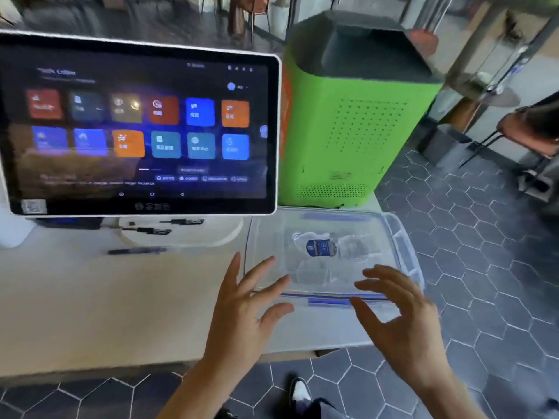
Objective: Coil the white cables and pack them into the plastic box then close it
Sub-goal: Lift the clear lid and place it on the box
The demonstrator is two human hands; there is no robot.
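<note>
Table (90, 297), lidded box (402, 246), blurred blue label (320, 247)

Bare pale surface (90, 297) lies open left of the clear plastic box (402, 246); white-framed touchscreen (142, 125) and green perforated cabinet (357, 122) block behind.

Setting: shop or café counter. Evidence: point-of-sale touchscreen (139, 125) on countertop (90, 297), green kiosk machine (348, 122) at far edge, chairs (532, 131) beyond, hexagon-tiled floor (484, 267).

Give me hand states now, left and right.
Left hand: open, fingers spread, holding nothing.
Right hand: open, fingers curled over the plastic box, holding nothing.
</note>
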